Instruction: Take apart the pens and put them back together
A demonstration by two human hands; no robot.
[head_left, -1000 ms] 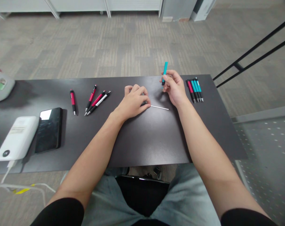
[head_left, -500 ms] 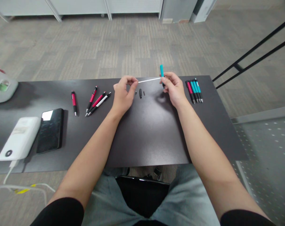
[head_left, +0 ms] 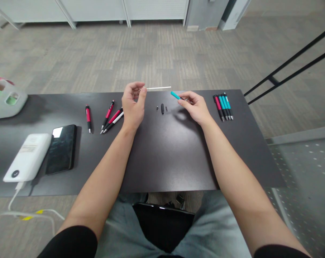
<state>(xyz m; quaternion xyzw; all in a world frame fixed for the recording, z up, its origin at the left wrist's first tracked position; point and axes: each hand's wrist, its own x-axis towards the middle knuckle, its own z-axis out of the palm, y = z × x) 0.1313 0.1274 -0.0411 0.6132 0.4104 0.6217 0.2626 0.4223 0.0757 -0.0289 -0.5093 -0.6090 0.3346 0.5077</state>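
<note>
Between the thumb and fingers of my left hand [head_left: 134, 104] is a thin white pen refill [head_left: 159, 87], its free end pointing right over the table's far edge. My right hand [head_left: 196, 105] pinches a turquoise pen barrel [head_left: 175, 95], tilted with its coloured end toward the left. The refill and the barrel are apart. On the table between my hands lie a small black pen grip [head_left: 162, 109], a tiny dark piece [head_left: 157, 108] to its left and a small thin dark part [head_left: 166, 109] to its right.
Right of my hands lies a row of red and turquoise pens [head_left: 223, 106]. Several pens [head_left: 108, 116] lie left, partly behind my left hand, with a single red pen [head_left: 88, 118] farther out. A black phone [head_left: 61, 149], a cabled white power bank [head_left: 28, 157] and a white container [head_left: 9, 98] occupy the table's left.
My left hand has moved left and slightly up, taking the refill away from the barrel. My right hand has turned the barrel from upright to slanting left.
</note>
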